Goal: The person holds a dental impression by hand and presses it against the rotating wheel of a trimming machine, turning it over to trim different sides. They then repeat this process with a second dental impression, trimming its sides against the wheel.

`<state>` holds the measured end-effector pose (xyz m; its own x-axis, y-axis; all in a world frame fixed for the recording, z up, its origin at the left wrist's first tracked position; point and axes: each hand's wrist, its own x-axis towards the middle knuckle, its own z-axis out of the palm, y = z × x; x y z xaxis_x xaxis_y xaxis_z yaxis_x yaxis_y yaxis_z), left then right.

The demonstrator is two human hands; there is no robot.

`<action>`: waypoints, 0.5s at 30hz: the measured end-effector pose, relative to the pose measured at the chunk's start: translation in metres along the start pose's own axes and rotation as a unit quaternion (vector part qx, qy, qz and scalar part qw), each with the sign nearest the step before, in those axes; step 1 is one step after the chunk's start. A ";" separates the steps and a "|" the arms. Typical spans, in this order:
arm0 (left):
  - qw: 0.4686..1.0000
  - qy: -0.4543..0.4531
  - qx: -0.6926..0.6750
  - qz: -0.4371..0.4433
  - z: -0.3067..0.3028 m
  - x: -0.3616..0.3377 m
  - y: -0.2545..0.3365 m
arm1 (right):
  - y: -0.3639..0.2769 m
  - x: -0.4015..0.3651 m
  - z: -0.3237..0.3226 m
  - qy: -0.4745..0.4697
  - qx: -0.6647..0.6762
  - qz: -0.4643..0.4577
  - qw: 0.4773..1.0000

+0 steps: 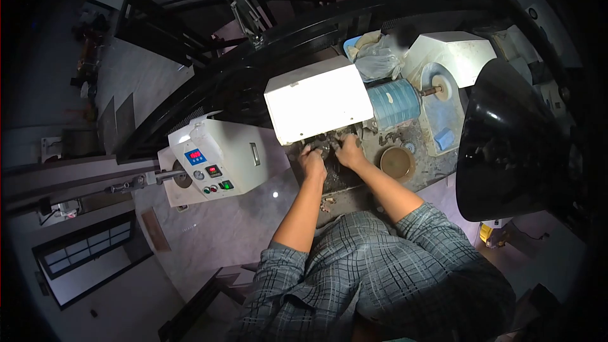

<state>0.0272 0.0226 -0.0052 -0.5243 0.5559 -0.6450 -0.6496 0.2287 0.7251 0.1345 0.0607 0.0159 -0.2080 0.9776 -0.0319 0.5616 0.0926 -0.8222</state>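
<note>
My left hand and my right hand are close together just under the front edge of a bright white box-shaped hood. The fingers of both hands are bent and dirtied with dark grime. Between them lies something small and dark, too shadowed to name. A dark, wet-looking work surface spreads beneath my wrists. To the right of my right hand stands a round brown bowl with murky liquid in it.
A blue motor joins the hood on the right, its shaft carrying a pale wheel. A blue block lies near it. A large black lampshade looms at right. On the left stands a white control box with lit displays.
</note>
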 end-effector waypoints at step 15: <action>0.992 0.000 -0.108 -0.062 0.005 -0.004 -0.012 | -0.007 0.000 -0.009 0.032 -0.024 -0.108 0.993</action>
<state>0.0395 0.0218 -0.0100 -0.4335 0.5342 -0.7258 -0.8117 0.1184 0.5720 0.1375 0.0618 0.0265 -0.2762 0.9442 0.1795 0.5472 0.3080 -0.7783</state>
